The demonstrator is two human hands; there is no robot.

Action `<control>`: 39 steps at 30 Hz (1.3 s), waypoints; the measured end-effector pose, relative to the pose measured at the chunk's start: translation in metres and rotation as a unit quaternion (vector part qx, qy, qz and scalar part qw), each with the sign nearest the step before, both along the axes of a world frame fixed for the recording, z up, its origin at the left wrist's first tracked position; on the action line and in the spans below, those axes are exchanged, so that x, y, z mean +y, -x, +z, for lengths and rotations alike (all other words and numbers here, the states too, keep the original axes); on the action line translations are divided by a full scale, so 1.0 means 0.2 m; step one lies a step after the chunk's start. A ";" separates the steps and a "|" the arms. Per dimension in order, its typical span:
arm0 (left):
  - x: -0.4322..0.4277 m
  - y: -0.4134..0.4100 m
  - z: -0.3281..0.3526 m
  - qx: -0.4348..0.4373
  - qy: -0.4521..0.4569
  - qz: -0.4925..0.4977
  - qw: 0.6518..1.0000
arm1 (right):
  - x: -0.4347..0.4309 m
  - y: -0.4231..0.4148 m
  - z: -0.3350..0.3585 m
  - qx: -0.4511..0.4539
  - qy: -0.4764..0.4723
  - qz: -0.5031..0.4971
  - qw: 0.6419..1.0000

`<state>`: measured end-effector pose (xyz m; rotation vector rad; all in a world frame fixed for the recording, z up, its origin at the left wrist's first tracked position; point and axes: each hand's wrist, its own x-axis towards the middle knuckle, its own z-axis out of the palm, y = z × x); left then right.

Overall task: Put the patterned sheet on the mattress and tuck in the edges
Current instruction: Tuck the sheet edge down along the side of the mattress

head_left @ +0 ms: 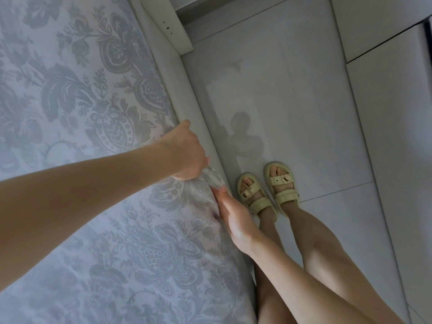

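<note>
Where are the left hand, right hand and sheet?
left hand (187,155): head view, back of the hand.
right hand (236,220): head view, middle of the hand.
sheet (93,101): head view, flat patterned top.

Fig. 1. Pale glossy floor (327,113) of large tiles with dark grout lines, bearing a dim reflection (243,132) (a figure's outline). Cream strapped sandals (281,181) stand side by side near a grey bed rail (187,94); white board (173,22) above.
</note>
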<state>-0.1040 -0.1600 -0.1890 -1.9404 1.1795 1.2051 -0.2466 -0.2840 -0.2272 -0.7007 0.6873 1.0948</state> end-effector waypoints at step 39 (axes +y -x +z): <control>0.11 0.00 0.05 -0.064 0.074 0.110 0.989 | 0.05 -0.07 0.12 -0.052 0.023 -0.091 0.994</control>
